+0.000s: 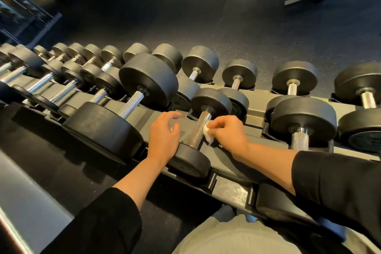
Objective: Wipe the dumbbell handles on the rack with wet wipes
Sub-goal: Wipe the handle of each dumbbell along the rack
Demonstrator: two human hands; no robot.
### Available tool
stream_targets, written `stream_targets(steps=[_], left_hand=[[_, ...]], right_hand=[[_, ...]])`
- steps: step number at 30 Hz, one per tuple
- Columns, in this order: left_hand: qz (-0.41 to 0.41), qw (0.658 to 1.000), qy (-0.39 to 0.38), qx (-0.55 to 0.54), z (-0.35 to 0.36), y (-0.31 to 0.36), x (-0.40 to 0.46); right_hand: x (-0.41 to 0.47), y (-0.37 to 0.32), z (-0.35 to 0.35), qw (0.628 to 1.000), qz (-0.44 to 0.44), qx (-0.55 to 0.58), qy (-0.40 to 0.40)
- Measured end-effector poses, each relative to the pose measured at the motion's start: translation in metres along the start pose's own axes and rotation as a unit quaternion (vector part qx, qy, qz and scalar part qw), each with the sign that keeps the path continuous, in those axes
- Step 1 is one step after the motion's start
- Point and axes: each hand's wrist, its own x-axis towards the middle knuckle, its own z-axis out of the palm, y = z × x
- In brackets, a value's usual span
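A small dumbbell (pixel 199 130) with a knurled steel handle lies on the upper shelf of the grey rack (pixel 231 163), straight in front of me. My right hand (pixel 228 132) pinches a crumpled white wet wipe (pixel 208 134) and holds it against the right side of that handle. My left hand (pixel 165 136) hovers just left of the handle with its fingers loosely spread, above the near black head; something small and pale shows at its fingers, too little to tell what.
A large dumbbell (pixel 132 105) sits to the left and another (pixel 301 128) to the right on the same shelf. Several more dumbbells line the lower shelf behind. Dark rubber floor (pixel 206 16) lies beyond the rack.
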Motion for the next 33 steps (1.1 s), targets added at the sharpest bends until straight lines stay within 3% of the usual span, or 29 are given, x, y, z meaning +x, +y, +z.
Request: stream_targets(steps=[9, 13, 16, 19, 22, 28, 30, 33], left_hand=[[0.001, 1.0, 0.002, 0.006, 0.001, -0.002, 0.001], [-0.003, 1.0, 0.003, -0.004, 0.001, -0.001, 0.0], [-0.005, 1.0, 0.004, -0.005, 0.001, 0.0, 0.001], [-0.006, 1.0, 0.008, -0.006, 0.001, 0.001, 0.0], [-0.006, 1.0, 0.013, -0.006, 0.0, 0.002, -0.001], [-0.003, 1.0, 0.012, 0.006, 0.001, 0.001, 0.0], [-0.004, 1.0, 0.01, 0.007, 0.001, 0.001, -0.001], [-0.012, 1.0, 0.014, 0.012, 0.0, 0.0, 0.0]], right_hand=[[-0.012, -0.005, 0.008, 0.989, -0.03, -0.074, -0.126], [0.001, -0.012, -0.003, 0.995, -0.093, 0.022, 0.024], [0.008, -0.006, -0.005, 0.981, -0.155, -0.098, 0.066], [0.009, -0.001, -0.003, 0.969, -0.175, -0.171, 0.013], [0.003, -0.002, 0.002, 0.964, -0.199, -0.175, -0.022], [-0.011, -0.006, 0.01, 0.952, -0.179, -0.13, -0.214], [-0.006, -0.01, 0.006, 0.969, -0.171, -0.104, -0.145], [0.007, -0.016, -0.002, 0.968, -0.2, -0.147, 0.038]])
